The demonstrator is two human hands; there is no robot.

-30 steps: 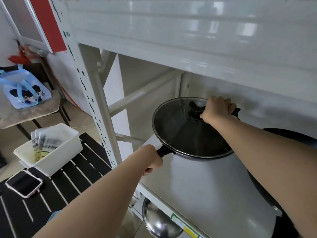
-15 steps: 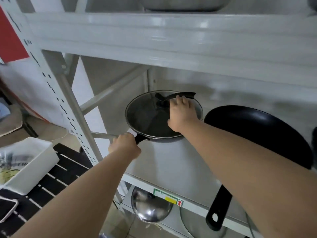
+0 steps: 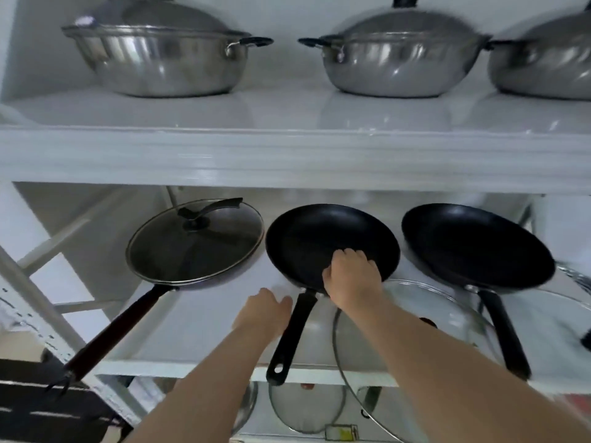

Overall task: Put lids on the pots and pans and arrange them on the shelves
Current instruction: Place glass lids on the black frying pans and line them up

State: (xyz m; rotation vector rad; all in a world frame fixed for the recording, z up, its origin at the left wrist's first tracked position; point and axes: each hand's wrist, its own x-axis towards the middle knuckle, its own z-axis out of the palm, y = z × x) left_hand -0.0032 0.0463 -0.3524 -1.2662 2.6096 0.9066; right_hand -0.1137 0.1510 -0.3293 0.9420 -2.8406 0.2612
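Note:
A dark pan with a glass lid (image 3: 195,241) rests on the left of the middle shelf (image 3: 198,327), its long handle sticking out over the front edge. Beside it sits a lidless black frying pan (image 3: 332,231). My right hand (image 3: 351,278) grips this pan's near rim, fingers curled inside. My left hand (image 3: 265,311) hovers just left of the pan's black handle (image 3: 292,334), fingers loose and holding nothing. A second lidless black frying pan (image 3: 476,244) sits at the right. A loose glass lid (image 3: 447,311) lies flat on the shelf, partly under my right arm.
Three steel pots with lids stand on the upper shelf (image 3: 287,155): left (image 3: 160,55), middle (image 3: 393,59), right (image 3: 543,62). Another glass lid (image 3: 543,318) lies at the far right. More lids show on the lower shelf (image 3: 307,407). A black slatted surface (image 3: 38,407) is at lower left.
Both hands have let go of the lidded pan, which now rests on the shelf at left. They moved right to the middle frying pan, and the view has risen to show the upper shelf.

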